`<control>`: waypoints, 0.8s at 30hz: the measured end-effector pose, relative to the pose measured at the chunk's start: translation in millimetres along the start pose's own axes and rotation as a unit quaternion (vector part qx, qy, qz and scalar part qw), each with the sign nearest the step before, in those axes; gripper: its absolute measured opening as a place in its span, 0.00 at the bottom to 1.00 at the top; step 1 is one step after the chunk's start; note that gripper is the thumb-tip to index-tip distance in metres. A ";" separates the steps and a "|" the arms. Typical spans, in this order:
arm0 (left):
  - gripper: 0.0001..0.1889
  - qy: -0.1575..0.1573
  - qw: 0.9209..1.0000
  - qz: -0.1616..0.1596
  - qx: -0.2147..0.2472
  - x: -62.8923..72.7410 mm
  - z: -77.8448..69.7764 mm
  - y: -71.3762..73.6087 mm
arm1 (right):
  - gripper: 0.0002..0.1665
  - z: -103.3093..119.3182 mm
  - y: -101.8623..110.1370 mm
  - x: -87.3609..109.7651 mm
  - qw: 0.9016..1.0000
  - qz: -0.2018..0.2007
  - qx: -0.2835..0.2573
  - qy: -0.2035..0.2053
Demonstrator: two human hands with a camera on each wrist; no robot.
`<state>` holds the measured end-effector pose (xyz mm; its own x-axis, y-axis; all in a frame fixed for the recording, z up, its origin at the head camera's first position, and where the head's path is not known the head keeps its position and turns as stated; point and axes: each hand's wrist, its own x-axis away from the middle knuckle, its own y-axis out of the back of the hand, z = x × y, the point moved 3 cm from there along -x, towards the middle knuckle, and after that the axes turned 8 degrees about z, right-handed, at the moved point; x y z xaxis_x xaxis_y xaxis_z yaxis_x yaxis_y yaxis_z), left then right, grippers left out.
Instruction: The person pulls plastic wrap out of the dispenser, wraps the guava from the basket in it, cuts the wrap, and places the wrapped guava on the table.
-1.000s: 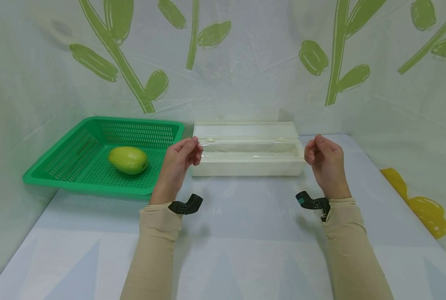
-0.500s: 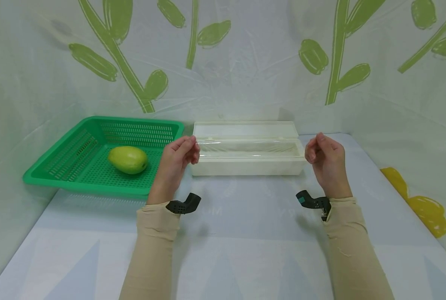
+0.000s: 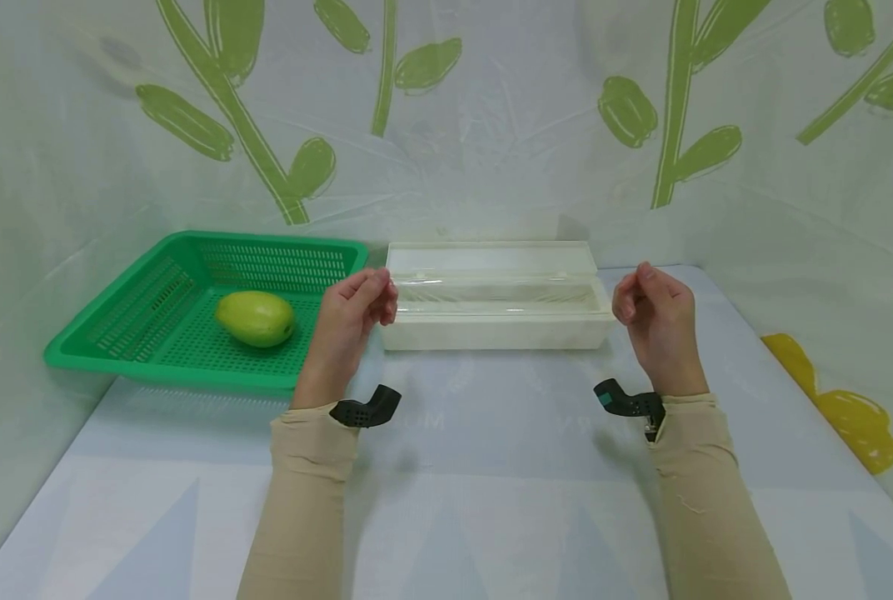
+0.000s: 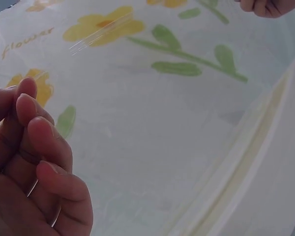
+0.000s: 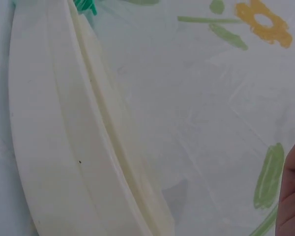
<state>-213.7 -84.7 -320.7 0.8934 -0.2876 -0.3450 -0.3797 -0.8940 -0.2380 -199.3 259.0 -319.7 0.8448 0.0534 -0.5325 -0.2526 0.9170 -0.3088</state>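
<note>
A long white cling film box (image 3: 495,335) stands at the back of the table in the head view, its lid (image 3: 489,256) raised. Clear cling film (image 3: 484,287) shows as faint glossy streaks over the box's opening. At the box's left end, my left hand (image 3: 349,321) is raised, thumb and forefinger pinching the film's edge. My right hand (image 3: 656,329) is raised at the right end, fingers curled and thumb on the forefinger, pinching the film's other side. Shiny film streaks (image 4: 101,34) also show in the left wrist view. The right wrist view shows only part of my right hand (image 5: 292,196).
Left of the box is a green plastic basket (image 3: 192,379) with a yellow-green oval fruit (image 3: 255,318) in it. A curtain with printed leaves (image 3: 491,167) hangs close behind the box. The pale table (image 3: 476,467) extends in front.
My hands have moved slightly apart, the left one leftward and the right one a little right and up. The box, basket and fruit have stayed in place.
</note>
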 end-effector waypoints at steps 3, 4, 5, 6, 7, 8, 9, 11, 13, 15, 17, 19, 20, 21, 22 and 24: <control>0.12 -0.007 1.000 -0.001 0.004 -0.4 -1.6 -1.1 | 0.18 1.3 -0.6 -0.4 1.000 0.002 -0.009 0.010; 0.12 -0.009 1.000 -0.002 0.006 -0.5 -2.1 -1.5 | 0.18 1.7 -0.7 -0.6 1.000 0.004 -0.017 0.014; 0.11 -0.012 1.000 -0.003 0.005 -0.4 -2.7 -1.8 | 0.17 2.2 -1.0 -0.7 1.000 0.005 -0.017 0.018; 0.11 -0.015 1.000 -0.004 0.006 -0.3 -3.2 -2.1 | 0.17 2.5 -1.3 -0.8 1.000 0.007 -0.017 0.020; 0.11 -0.018 1.000 -0.005 0.008 -0.2 -3.6 -2.1 | 0.17 2.7 -1.6 -0.9 0.999 0.010 -0.023 0.022; 0.10 -0.021 1.000 -0.005 0.011 0.0 -4.1 -2.3 | 0.17 2.9 -2.0 -1.0 0.999 0.012 -0.028 0.023; 0.10 -0.025 1.000 -0.004 0.015 0.1 -4.5 -2.3 | 0.17 3.0 -2.4 -1.0 0.999 0.015 -0.034 0.024; 0.09 -0.031 0.999 -0.002 0.023 0.3 -4.8 -2.7 | 0.17 3.6 -2.9 -1.1 0.999 0.019 -0.041 0.027; 0.09 -0.035 0.999 0.001 0.032 0.3 -5.3 -2.7 | 0.16 4.2 -3.4 -1.1 0.998 0.023 -0.056 0.029; 0.09 -0.036 0.999 0.003 0.034 0.3 -6.1 -3.0 | 0.16 5.0 -3.9 -1.1 0.998 0.023 -0.056 0.031; 0.09 -0.037 0.999 0.001 0.033 0.5 -6.9 -3.2 | 0.16 5.9 -4.4 -0.9 0.998 0.022 -0.055 0.032; 0.10 -0.037 0.999 -0.002 0.033 0.4 -7.3 -3.3 | 0.16 6.9 -5.0 -0.7 0.998 0.021 -0.050 0.031; 0.10 -0.038 0.999 -0.003 0.031 0.4 -7.6 -3.4 | 0.16 7.4 -5.2 -0.6 0.998 0.021 -0.049 0.030; 0.10 -0.039 0.999 -0.004 0.031 0.6 -7.8 -3.4 | 0.16 7.9 -5.4 -0.5 0.998 0.021 -0.045 0.029; 0.10 -0.039 0.999 -0.006 0.030 0.7 -7.9 -3.5 | 0.16 8.4 -5.6 -0.3 0.998 0.020 -0.043 0.028; 0.10 -0.040 0.999 -0.008 0.030 0.9 -8.1 -3.6 | 0.16 9.3 -6.0 0.0 0.999 0.019 -0.037 0.025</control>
<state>-209.6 -84.5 -312.8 0.8785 -0.2428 -0.4115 -0.3812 -0.8754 -0.2974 -193.4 257.2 -310.5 0.8103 0.0660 -0.5823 -0.3193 0.8830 -0.3442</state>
